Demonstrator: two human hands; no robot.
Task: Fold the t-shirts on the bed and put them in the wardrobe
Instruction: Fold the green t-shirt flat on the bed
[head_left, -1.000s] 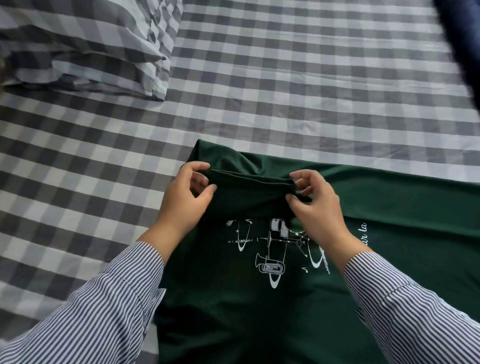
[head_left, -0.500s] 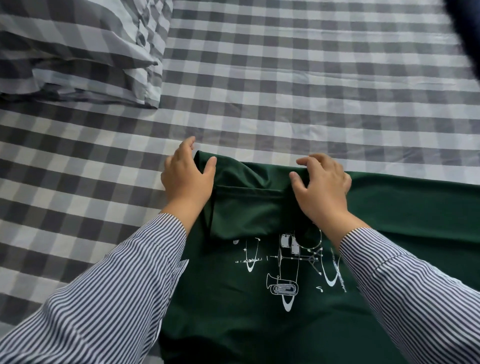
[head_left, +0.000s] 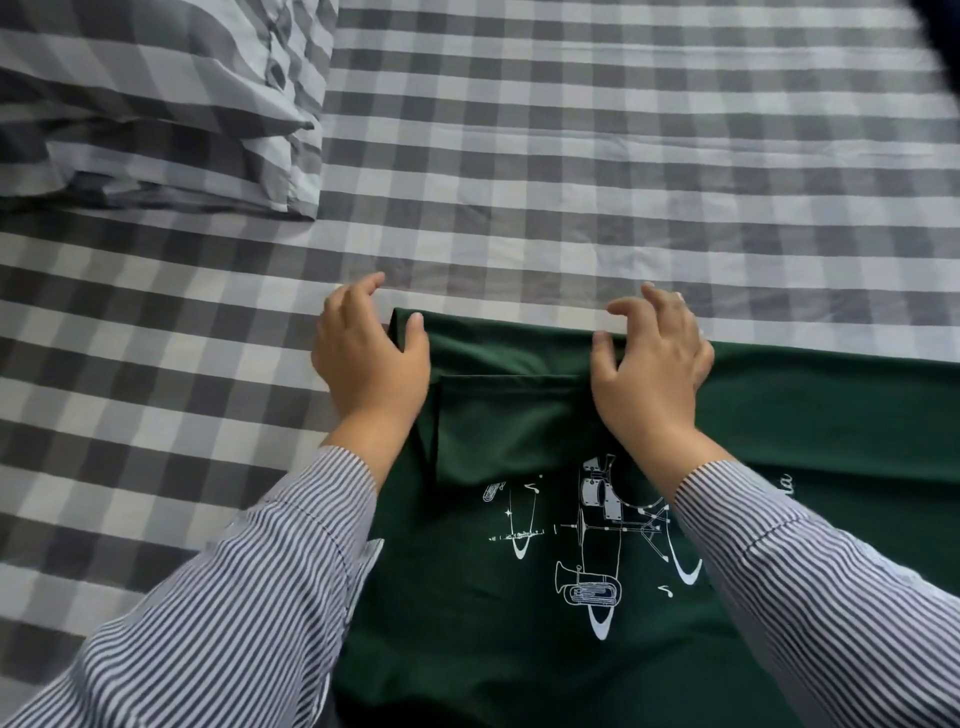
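A dark green t-shirt (head_left: 831, 441) with a white print of musical instruments lies flat on the checked bed. A folded flap of it lies along its far edge, between my hands. My left hand (head_left: 369, 358) rests at the shirt's far left corner, thumb on the fabric and fingers loosely bent over the sheet. On the far edge to the right sits my right hand (head_left: 649, 374), palm on the fabric, thumb touching it, fingers raised and relaxed. Neither hand grips anything. My striped sleeves cover parts of the shirt.
The grey and white checked sheet (head_left: 571, 182) stretches away beyond the shirt. A pillow (head_left: 156, 104) in the same check lies at the far left. Something dark blue (head_left: 943, 36) shows at the top right corner.
A second ago both hands pinched the green flap above the shirt. They carried it to the far edge, laid it down and let go; the fingers have since lifted off.
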